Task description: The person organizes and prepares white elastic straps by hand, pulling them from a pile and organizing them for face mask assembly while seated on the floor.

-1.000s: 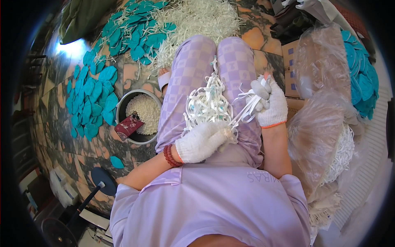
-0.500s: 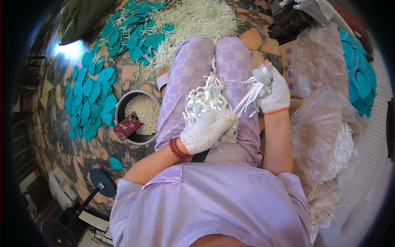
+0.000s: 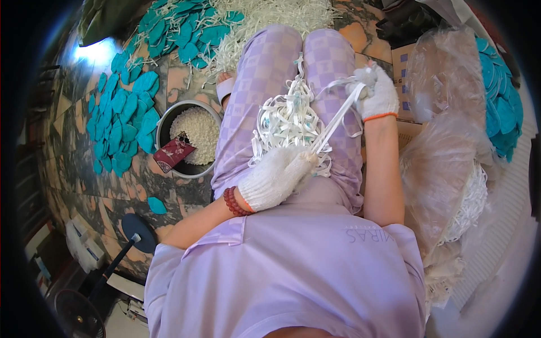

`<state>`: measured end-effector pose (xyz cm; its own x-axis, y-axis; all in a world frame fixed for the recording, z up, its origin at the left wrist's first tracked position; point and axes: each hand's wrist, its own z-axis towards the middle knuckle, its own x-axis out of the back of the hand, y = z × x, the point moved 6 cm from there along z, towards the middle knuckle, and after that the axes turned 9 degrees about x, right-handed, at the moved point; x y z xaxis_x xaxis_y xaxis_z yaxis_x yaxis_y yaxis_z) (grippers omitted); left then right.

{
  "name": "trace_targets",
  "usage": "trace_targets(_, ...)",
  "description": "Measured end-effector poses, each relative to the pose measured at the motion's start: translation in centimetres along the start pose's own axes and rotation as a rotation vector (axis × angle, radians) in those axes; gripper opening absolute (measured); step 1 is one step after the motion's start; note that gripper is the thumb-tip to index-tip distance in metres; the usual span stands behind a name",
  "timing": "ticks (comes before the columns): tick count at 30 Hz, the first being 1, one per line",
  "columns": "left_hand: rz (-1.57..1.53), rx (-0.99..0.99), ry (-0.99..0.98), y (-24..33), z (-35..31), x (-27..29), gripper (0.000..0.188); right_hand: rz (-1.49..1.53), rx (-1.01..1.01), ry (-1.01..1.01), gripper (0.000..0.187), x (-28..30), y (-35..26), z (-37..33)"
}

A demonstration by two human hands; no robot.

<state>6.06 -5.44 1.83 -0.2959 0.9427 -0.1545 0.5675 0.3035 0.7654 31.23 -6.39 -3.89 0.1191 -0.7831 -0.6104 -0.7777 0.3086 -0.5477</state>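
Observation:
A tangled heap of thin white straps (image 3: 287, 115), with small teal bits in it, lies on my lap between my thighs. My left hand (image 3: 274, 177), in a white knit glove, is at the near edge of the heap, its thumb and fingers pinching the lower ends of a few straps. These straps (image 3: 338, 125) run taut up to my right hand (image 3: 378, 93), which is closed around their other ends above my right thigh. The right hand is gloved too, with an orange cuff. Loose strap ends hang beside it.
On the floor at left lie many teal leaf-shaped pieces (image 3: 121, 121) and a metal pot (image 3: 164, 135) of white pellets with a dark red patterned packet (image 3: 173, 153). More white straps (image 3: 276, 14) lie beyond my knees. Plastic bags (image 3: 445, 84), cartons (image 3: 403, 84) and teal pieces (image 3: 499, 107) stand at right.
The straps between my hands have gone from a loose bunch to a straighter, tauter line. My left hand has drawn back toward my body. The whole view has shifted slightly.

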Motion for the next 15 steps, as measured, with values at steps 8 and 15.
trace_targets(8, -0.249, -0.067, -0.068, -0.2, 0.5, 1.1, 0.039, -0.171, 0.098, -0.138, 0.031, -5.1, -0.9, -4.8)
trace_targets(15, -0.218, -0.026, -0.136, 2.1, 1.3, 1.8, 0.029, -0.451, 0.137, -0.362, 0.033, -5.8, 1.0, -10.3)
